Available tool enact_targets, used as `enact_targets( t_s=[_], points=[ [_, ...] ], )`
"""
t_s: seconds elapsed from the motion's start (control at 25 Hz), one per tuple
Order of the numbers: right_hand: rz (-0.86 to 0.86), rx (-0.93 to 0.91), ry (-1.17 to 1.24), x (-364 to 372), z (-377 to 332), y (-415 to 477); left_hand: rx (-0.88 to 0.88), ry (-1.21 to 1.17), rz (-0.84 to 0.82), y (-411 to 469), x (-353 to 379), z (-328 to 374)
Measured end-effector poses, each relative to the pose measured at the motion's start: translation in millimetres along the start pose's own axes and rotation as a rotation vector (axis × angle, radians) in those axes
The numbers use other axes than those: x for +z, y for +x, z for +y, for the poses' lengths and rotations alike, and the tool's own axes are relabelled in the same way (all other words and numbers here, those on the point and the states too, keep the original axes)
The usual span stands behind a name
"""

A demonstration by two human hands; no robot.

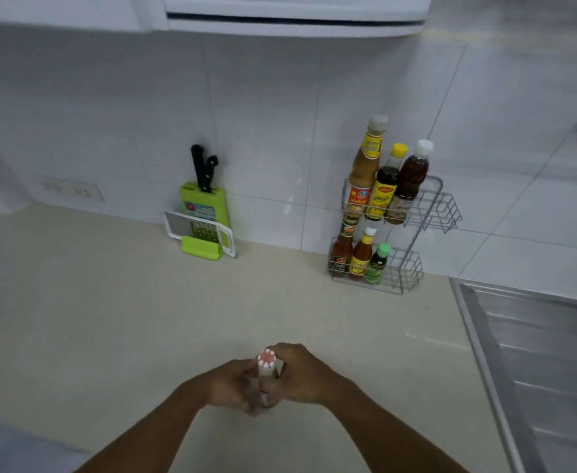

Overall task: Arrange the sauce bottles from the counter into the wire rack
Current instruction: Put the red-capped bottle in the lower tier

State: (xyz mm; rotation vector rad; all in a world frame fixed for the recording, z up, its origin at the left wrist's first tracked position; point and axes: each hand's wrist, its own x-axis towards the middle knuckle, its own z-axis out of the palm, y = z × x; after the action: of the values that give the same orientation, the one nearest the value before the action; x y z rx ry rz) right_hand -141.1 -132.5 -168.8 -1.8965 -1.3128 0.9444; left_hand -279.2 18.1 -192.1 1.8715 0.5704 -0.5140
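A person stands at a pale countertop (109, 319), both bare forearms reaching in from its near edge; the left hand (232, 385) and the right hand (297, 373) are wrapped together around one small bottle (267, 365) held upright near the middle of the near edge; only its white cap with a red-and-white top shows clearly, the body hidden by the fingers; whether its base touches the counter cannot be told

At the back edge, against the white tiled wall (263, 114), a two-tier wire rack (433, 213) stands towards the right, close to the steel sink (536, 370) that fills the right corner; the right part of each tier is unfilled

The upper tier holds three bottles side by side at its left end: a tall tan sauce bottle (365, 165) with a pale cap, a dark bottle with a yellow cap (387, 186), and a brown bottle with a white cap (413, 175)

The lower tier also holds three at its left end: a red sauce bottle with a dark label (343, 249), an orange-red bottle with a yellow label (362, 256), and a small green-capped bottle (375, 264)

Further left along the back edge a lime-green stand (205, 213) leans on the wall, black knife handles (203, 167) rising from its top, a white-framed grater (198, 232) propped in front; a wall socket (70, 189) sits low on the tiles towards the left corner
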Motion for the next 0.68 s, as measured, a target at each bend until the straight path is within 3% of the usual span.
enact_targets(
  t_s=[0.24, 0.32, 0.44, 0.52, 0.6, 0.68],
  points=[
    [0.242, 0.062, 0.309, -20.2, -18.7, -19.0, 0.281, -0.252, 0.281, -5.3, 32.9, 24.5],
    [0.308, 0.037, 0.347, -45.3, -31.2, -27.1, 0.350, -0.273, 0.303, -6.1, 29.0, 45.4],
    [0.495, -0.108, 0.027, -103.7, -55.3, -47.9, 0.371, -0.262, 0.193, -11.8, 12.9, 89.8],
    [0.506, -0.214, -0.261, -141.1, -70.7, -62.4, 0.339, -0.271, 0.031, -19.7, 3.4, 123.8],
    [0.484, -0.192, -0.391, -166.0, -79.8, -72.9, 0.316, -0.271, -0.072, -26.1, 2.1, 154.4],
    [0.554, -0.095, -0.369, -178.9, -82.8, -79.0, 0.309, -0.069, 0.134, -25.1, 9.1, 177.6]
  ],
)
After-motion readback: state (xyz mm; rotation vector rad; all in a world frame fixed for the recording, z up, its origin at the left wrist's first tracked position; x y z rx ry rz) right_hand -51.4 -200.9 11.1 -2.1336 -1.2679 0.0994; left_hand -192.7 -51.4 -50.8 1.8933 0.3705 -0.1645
